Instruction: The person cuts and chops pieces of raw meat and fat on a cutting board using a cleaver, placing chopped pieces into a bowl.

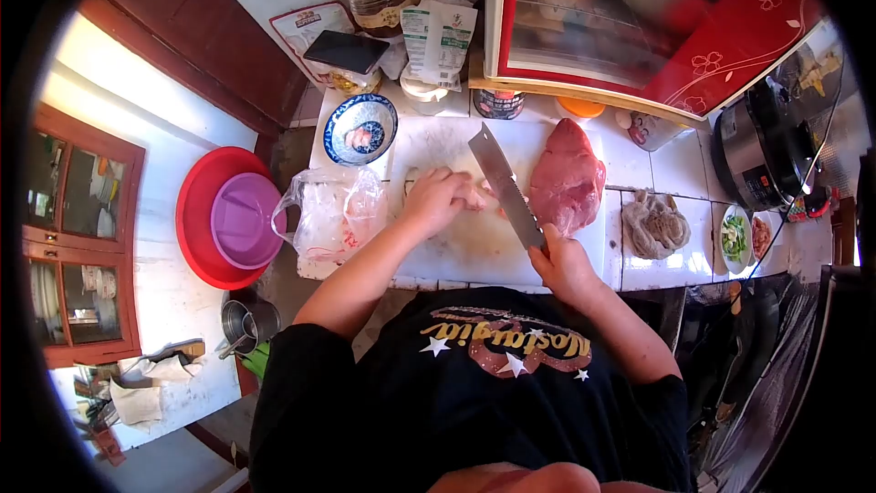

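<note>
My right hand (564, 267) is wrapped round the handle of a cleaver (506, 184), whose long blade slants up and left across the white cutting board (438, 251). Left of the blade, my left hand (444, 199) bends its fingers down onto a small piece of meat, mostly hidden under the fingertips. Bits of pale pink meat (490, 190) lie between those fingertips and the blade. A large raw slab of meat (568, 173) rests on the board's right side, close to the cleaver.
Left of the board are a clear plastic bag (336, 219) and a blue-patterned bowl (360, 131) with some meat inside. A crumpled bag (655, 225), a plate of chopped greens (733, 237) and a rice cooker (765, 146) stand right. A red-framed cabinet (639, 96) overhangs the back.
</note>
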Motion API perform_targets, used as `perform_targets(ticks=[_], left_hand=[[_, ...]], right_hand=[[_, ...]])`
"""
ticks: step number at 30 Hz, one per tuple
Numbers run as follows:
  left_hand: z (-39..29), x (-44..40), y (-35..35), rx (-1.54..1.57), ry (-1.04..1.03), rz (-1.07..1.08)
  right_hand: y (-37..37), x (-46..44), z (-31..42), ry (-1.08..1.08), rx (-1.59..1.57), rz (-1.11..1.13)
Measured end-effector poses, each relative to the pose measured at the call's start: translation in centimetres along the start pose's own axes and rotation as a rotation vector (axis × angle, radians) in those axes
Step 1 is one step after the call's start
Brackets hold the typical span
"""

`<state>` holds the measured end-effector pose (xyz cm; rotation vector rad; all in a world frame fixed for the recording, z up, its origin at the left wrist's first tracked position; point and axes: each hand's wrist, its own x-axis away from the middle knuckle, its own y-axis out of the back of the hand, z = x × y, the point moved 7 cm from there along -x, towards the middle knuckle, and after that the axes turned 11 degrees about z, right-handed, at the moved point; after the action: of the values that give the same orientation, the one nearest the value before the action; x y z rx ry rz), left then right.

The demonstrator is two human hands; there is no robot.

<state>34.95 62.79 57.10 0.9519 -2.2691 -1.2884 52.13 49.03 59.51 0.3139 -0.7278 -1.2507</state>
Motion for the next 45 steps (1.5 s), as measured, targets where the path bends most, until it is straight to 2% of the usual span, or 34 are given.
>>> perform_targets(ticks=[2,5,9,12,14,18,20,24,27,31,32,35,37,38,41,42,43,45], left_hand=[[0.3,-0.1,-0.9,0.022,0.075,0.141],[0.2,0.3,-0.3,0.115,0.076,0.011],[-1.0,2.3,-0.6,0.04,0.013,0.121],[-1.1,2.9,-0.8,0.125,0.142,0.189],[-0.8,3.0,-0.3,0.147,0.183,-0.012],[-1.2,3.1,-1.3,0.064,0.174,-0.066],[-1.7,3.1,-1.7,-0.051,0.157,-0.037],[-2.1,2.7,-2.2,-0.013,0.083,-0.109],[-1.7,2.4,-3.0,-0.023,0.11,-0.017],[-1.6,2.6,-3.3,-0.043,0.057,0.005],[-2.0,2.7,-3.7,-0.045,0.037,0.047],[-2.3,3.9,-5.3,-0.078,-0.001,0.056],[-3.6,4.4,-5.7,-0.048,-0.159,0.146],[-3.8,3.8,-5.0,-0.053,-0.162,0.129],[-1.5,2.6,-4.2,0.461,0.207,0.272],[-0.7,1.6,-3.9,0.598,0.164,0.162],[0.0,0.9,-4.0,0.606,0.17,0.154],[-0.3,-0.8,-1.8,0.185,0.222,0.091]], right_hand=[[0.1,0.2,0.1,-0.005,-0.043,0.019],[0.0,0.6,0.1,-0.038,-0.039,0.043],[-0.7,1.4,0.3,-0.055,-0.067,0.118],[-0.6,1.6,2.0,-0.002,0.091,0.115],[-0.5,1.8,3.1,0.031,0.191,0.107],[-1.2,2.2,3.4,0.092,0.325,0.094],[-2.5,1.9,2.2,0.039,0.39,0.161],[-3.0,0.2,2.1,-0.042,0.391,0.222],[-2.8,-2.2,2.7,-0.066,0.35,0.246],[-4.3,-6.7,1.3,-0.034,0.346,0.205],[-5.2,-8.2,0.8,0.081,0.404,0.142],[-4.5,-10.4,2.1,0.072,0.349,0.164],[-3.0,-10.1,2.1,0.028,0.258,0.148],[-2.0,-9.6,2.3,0.009,0.216,0.145],[-0.2,-7.3,2.2,-0.061,0.054,0.173],[0.0,-6.4,1.8,-0.065,0.028,0.169],[0.2,-5.6,1.5,-0.069,0.002,0.164],[1.0,-4.1,2.0,-0.03,0.04,0.109]])
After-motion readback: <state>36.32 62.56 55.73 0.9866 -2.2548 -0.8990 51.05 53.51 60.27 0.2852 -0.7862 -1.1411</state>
